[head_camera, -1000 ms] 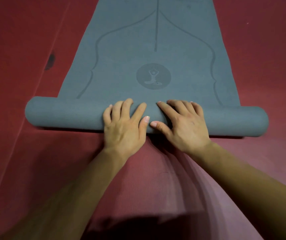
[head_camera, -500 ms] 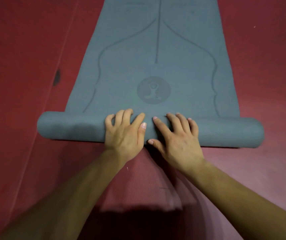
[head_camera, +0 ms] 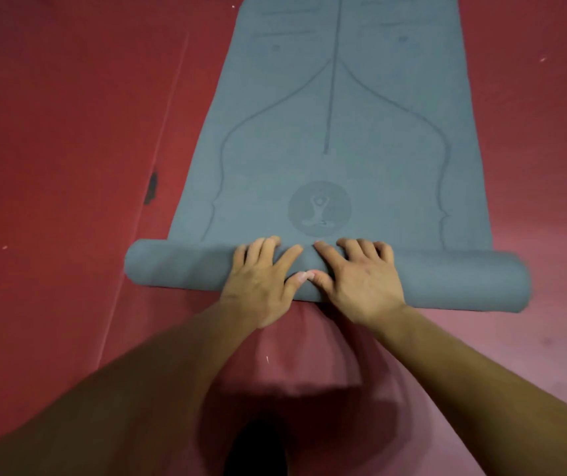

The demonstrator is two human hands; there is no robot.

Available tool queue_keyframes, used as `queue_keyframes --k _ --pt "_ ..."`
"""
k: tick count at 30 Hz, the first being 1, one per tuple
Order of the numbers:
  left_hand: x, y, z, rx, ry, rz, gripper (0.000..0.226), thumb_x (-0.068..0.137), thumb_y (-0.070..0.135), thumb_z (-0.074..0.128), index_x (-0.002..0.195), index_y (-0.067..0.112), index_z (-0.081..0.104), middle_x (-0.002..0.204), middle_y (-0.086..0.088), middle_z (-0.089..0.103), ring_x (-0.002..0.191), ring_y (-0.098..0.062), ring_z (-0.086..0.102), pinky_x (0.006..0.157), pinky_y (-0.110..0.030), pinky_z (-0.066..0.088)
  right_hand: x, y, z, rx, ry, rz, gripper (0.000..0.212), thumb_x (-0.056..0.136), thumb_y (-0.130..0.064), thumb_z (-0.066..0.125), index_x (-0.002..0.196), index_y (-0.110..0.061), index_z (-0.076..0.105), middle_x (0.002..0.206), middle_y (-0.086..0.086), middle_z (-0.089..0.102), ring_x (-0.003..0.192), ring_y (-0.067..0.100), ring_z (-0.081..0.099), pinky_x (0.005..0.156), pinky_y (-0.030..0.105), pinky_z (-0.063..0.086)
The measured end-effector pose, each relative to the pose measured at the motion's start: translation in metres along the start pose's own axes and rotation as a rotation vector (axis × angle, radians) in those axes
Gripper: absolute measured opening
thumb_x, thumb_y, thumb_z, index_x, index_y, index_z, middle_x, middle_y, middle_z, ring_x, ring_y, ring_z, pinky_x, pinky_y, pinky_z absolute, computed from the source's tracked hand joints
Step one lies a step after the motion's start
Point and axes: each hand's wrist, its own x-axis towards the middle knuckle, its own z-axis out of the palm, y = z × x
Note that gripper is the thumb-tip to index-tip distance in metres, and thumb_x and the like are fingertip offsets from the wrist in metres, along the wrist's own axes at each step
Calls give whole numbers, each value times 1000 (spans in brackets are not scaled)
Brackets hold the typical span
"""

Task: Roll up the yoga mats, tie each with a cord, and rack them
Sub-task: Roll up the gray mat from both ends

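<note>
The mat (head_camera: 344, 132) looks to me like soft foam or rubber, matt grey-blue and finely grained, with thin lines and a round emblem (head_camera: 320, 208) marked a little darker in its surface. The red floor (head_camera: 69, 132) is matt too, with fine ribs near me.

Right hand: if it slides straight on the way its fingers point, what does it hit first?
The flat, unrolled mat just past the roll under the right hand; next, probably the round logo. Nothing else shows in that line.
</note>
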Motion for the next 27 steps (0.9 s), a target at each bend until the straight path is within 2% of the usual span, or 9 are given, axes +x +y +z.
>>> queue_keyframes --k 5,11,15,18,21,27 --pt "7 -3 10 -19 103 30 46 99 47 38 127 21 63 125 -14 60 109 -32 57 92 -48 40 5 4 -4 47 -14 7 69 95 -72 25 139 -31 58 123 9 66 112 32 61 98 45 28" --pt "30 -5 9 -11 97 31 44 99 47 34 124 24 63 111 -7 61 99 -28 56 83 -46 39 -2 26 -10 27 30 24 81 78 -86 41 132 -29 61 122 13 62 114 35 59 101 51 42" --pt "43 -7 10 -28 102 24 42 99 47 34 119 25 64 106 -5 60 93 -28 56 81 -44 37 7 29 -11 -1 11 21 79 82 -85 34 130 -30 64 116 10 64 108 33 61 97 48 40" --pt "47 -7 9 -60 176 0 41 96 49 41 119 23 63 115 -7 59 98 -28 55 86 -43 36 18 34 -12 -3 -7 23 80 83 -86 29 129 -31 62 111 6 65 107 31 61 96 46 37" --pt "39 -5 11 -69 220 97 41 95 49 45 119 22 64 117 -6 60 98 -28 53 84 -43 37 22 36 -11 -20 -12 17 82 84 -87 25 131 -31 61 111 4 66 106 30 62 95 45 37" --pt "59 -10 8 -71 168 133 39 98 47 41 119 23 64 113 -3 61 95 -28 56 79 -42 37 25 34 -13 53 100 -16 71 91 -76 37 134 -26 61 127 10 61 117 30 58 102 46 41"
